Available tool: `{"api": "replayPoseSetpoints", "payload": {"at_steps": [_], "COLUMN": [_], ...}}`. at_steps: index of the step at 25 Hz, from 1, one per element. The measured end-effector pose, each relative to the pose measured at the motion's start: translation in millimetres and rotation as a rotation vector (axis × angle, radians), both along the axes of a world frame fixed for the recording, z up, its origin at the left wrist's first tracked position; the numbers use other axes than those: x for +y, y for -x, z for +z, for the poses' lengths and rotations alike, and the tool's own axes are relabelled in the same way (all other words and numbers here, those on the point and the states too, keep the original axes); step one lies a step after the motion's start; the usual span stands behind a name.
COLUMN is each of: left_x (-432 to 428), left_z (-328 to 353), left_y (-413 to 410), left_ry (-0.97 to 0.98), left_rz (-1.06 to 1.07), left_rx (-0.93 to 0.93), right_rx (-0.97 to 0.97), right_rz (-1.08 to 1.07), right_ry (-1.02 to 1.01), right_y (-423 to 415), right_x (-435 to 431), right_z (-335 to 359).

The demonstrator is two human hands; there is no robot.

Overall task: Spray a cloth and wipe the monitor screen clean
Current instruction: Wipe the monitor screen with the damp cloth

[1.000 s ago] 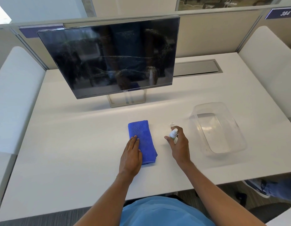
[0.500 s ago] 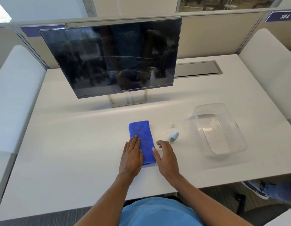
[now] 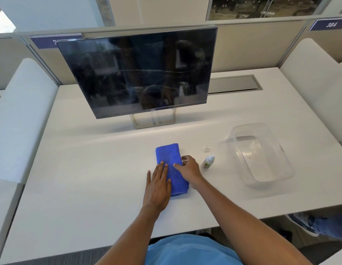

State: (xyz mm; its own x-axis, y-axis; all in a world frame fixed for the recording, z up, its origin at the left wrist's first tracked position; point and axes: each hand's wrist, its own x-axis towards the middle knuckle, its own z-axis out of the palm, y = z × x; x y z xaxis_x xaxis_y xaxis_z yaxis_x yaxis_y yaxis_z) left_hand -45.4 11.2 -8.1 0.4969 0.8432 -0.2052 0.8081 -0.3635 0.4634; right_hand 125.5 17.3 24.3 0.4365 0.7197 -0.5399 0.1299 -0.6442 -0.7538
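Observation:
A folded blue cloth (image 3: 167,153) lies flat on the white desk (image 3: 89,169), in front of the monitor. My left hand (image 3: 158,186) presses flat on the cloth's lower left part, fingers straight. My right hand (image 3: 189,169) sits at the cloth's right edge, with fingers curled onto it and the thumb at the edge. A small white spray bottle (image 3: 208,162) stands upright just right of my right hand, untouched. Its clear cap (image 3: 207,149) lies behind it. The black monitor screen (image 3: 139,71) shows streaks and smudges.
A clear plastic tub (image 3: 281,169) stands at the right of the desk. The monitor's stand (image 3: 153,121) is behind the cloth. A metal cable hatch (image 3: 233,84) sits at the back right. White padded dividers flank both sides. A person's shoe (image 3: 308,224) shows under the desk's right edge.
My right hand let go of the spray bottle, left it standing on the desk, and moved left onto the cloth's right edge. My left hand stayed on the cloth.

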Motion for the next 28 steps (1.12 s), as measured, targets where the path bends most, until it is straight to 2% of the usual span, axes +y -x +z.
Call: {"api": "replayPoseSetpoints", "payload": {"at_steps": [6,10,14,16,19,21,24,28], "left_x": [7.6,32.4,58.1,65.2,79.8,92.1,113.1,160.4], "left_z": [6.4,26.1,58.8,76.6,104.5,124.6,153.8,199.6], "left_y": [10.9,8.3,-16.2,-30.9,-56.4,-75.2,-96.5,-106.9], "left_ry": [-0.004,-0.019,-0.063,-0.057,-0.089,-0.127,-0.185,-0.478], "left_rz": [0.043,0.206,0.147,0.127,0.099,0.051,-0.039,-0.073], "left_rx": [-0.092,-0.283,-0.453,-0.547,-0.67,-0.7,-0.692,-0.562], "right_rx": [0.141,0.152,0.23,0.344,0.636,0.761,0.82,0.792], "right_rz": [0.003,-0.021,-0.088,-0.157,-0.263,-0.323,-0.346,-0.358], "right_ry": [-0.092,-0.183,-0.278,-0.348,-0.468,-0.535,-0.631,-0.705], "right_y": [11.4,9.5,9.1,8.4,1.5,-8.2,-31.6,-73.3], "right_x": [2.7,8.4,20.5,27.9,39.9,47.9,59.9,79.0], "right_z": [6.0,25.5,55.3,73.1,98.4,115.6,143.7,178.4]}}
